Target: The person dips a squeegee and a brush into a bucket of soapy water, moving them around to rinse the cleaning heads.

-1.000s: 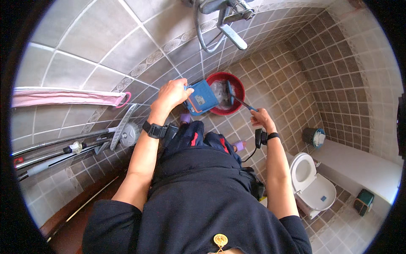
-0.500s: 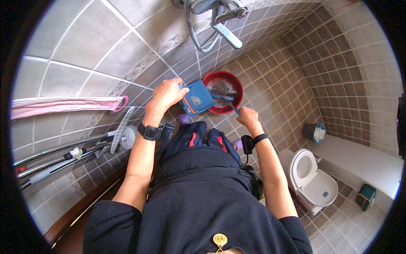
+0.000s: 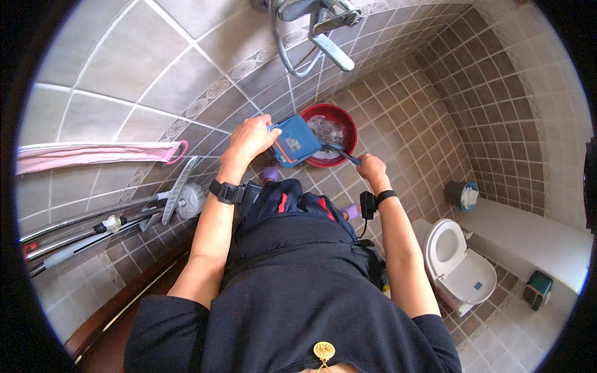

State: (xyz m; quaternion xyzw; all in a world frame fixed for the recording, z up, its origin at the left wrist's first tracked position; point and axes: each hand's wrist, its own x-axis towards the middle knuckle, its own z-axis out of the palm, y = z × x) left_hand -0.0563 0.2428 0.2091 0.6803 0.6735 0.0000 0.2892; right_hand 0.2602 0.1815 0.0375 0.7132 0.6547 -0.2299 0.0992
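My left hand (image 3: pixel 250 138) is closed on the near-left edge of a blue dustpan-like piece (image 3: pixel 301 138) with an orange line and a pale label. It is held tilted over the left side of a red basin (image 3: pixel 352 122). Murky, foamy water fills part of the basin. My right hand (image 3: pixel 373 170) grips the handle of a dark blue brush (image 3: pixel 343 153). The brush reaches over the basin's near rim, and its head is partly hidden by the blue piece and the water.
Above the basin, a tap (image 3: pixel 326 31) with a hose juts from the tiled wall. A pink towel (image 3: pixel 99 156) hangs at left over mop poles (image 3: pixel 93 227). A toilet (image 3: pixel 460 267) with raised lid and a small bin (image 3: pixel 461 195) are at right.
The blue piece has shifted slightly right over the basin with my left hand. My right hand and the brush handle have moved a little right, and the brush head is now more covered.
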